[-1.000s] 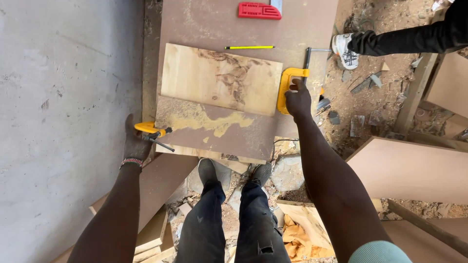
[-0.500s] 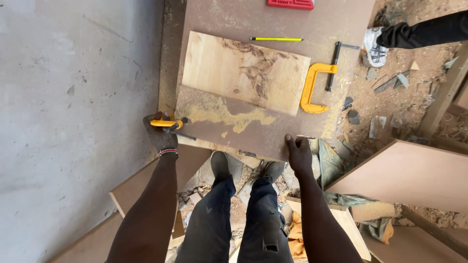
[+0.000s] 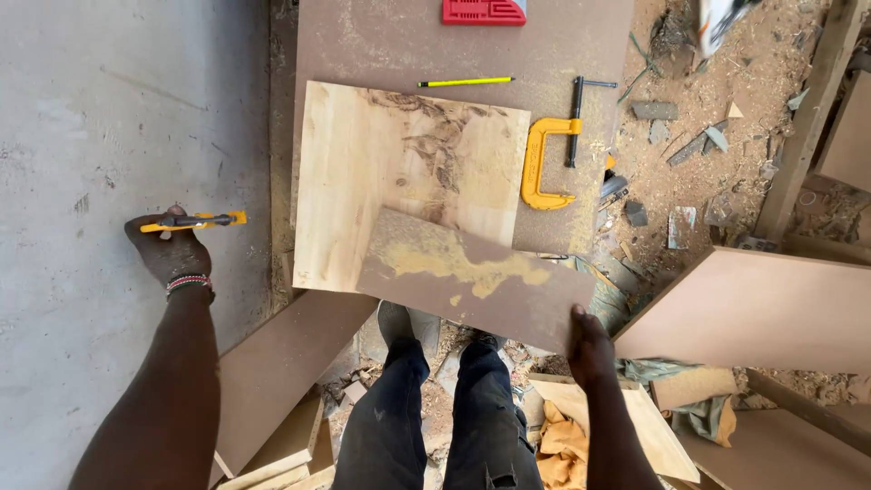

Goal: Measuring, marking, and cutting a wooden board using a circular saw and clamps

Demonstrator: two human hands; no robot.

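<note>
Brown workbench (image 3: 381,45) up top, w/ big pale plywood panel (image 3: 408,181) lying flat on it. Smaller brown offcut board (image 3: 472,281), glue-stained, tilted over panel's near edge. R arm straight out, right hand (image 3: 588,349) clamped on offcut's near-right corner. L arm out to the side over concrete, left hand (image 3: 172,249) fisted round yellow-black hand tool (image 3: 192,220), held level. Yellow C-clamp (image 3: 543,163) beside panel; yellow pencil (image 3: 465,82) above it.
</note>
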